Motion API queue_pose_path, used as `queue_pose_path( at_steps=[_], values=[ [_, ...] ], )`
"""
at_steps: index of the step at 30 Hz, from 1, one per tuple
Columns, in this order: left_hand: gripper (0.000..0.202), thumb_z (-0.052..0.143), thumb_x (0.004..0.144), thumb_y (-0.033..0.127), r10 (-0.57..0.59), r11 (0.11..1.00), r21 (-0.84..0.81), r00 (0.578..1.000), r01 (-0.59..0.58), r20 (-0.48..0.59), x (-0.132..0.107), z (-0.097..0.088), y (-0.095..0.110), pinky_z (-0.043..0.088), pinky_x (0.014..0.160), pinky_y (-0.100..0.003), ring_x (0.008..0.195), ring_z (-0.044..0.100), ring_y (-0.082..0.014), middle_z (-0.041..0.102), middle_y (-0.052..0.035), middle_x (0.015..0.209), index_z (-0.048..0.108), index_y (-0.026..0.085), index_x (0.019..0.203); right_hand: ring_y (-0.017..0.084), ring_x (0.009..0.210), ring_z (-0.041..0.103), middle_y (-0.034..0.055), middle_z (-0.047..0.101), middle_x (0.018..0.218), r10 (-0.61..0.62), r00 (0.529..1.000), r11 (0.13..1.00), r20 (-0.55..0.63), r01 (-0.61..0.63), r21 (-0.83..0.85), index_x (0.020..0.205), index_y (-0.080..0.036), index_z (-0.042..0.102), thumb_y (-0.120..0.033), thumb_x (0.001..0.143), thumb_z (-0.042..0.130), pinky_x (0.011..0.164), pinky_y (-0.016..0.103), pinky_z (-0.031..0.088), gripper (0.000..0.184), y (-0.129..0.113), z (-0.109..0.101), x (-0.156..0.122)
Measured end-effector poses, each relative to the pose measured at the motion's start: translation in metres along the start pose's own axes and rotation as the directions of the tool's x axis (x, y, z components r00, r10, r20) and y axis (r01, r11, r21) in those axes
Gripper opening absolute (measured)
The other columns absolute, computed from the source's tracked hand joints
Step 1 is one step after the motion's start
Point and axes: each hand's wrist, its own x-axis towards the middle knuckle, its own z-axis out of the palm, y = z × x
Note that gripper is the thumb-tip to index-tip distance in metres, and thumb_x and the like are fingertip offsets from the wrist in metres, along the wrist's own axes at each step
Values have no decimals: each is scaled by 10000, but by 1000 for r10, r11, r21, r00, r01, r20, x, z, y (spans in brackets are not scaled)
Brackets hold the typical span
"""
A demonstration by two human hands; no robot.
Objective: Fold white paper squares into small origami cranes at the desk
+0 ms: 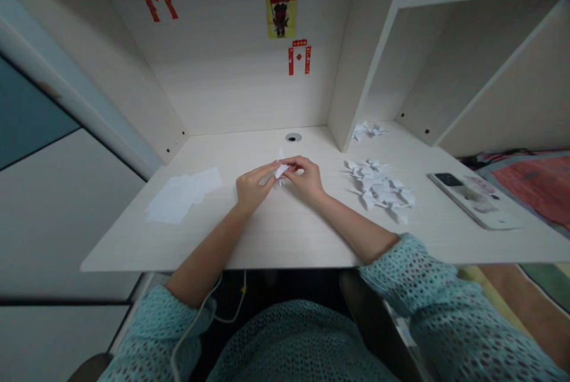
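Note:
Both my hands meet at the middle of the pale wooden desk. My left hand and my right hand pinch a small folded piece of white paper between their fingertips, just above the desk top. Part of the paper is hidden by my fingers. A stack of flat white paper sheets lies to the left of my left hand. A heap of several folded white paper figures lies to the right of my right hand.
A phone lies flat at the right of the desk. More folded paper figures sit in the shelf compartment at the back right. A round cable hole is at the back. Stickers hang on the rear wall.

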Motion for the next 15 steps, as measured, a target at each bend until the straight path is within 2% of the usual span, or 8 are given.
queue_pose_path(
  at_steps=[5,8,15],
  values=[
    [249,609,804,268,-35,999,7,998,36,-59,1,-1,-2,515,868,-302,951,661,-172,694,9,1040,679,276,1043,149,728,582,38,673,812,8,999,997,38,-11,72,910,-228,726,-339,701,711,687,285,459,237,-5,-1,0],
    [232,611,807,299,-64,998,1,995,64,-83,2,-2,-1,517,846,-292,928,668,-171,700,6,1022,687,272,1024,158,771,599,54,686,859,70,994,987,79,-80,136,918,-236,731,-383,710,699,686,282,463,257,-5,0,1],
    [208,598,818,285,-36,999,-12,995,34,-96,1,-1,2,512,857,-299,933,665,-166,705,1,1006,696,268,1002,174,808,619,57,705,906,190,975,933,119,-217,288,886,-238,738,-417,652,733,720,294,467,295,6,5,1]
  ],
)
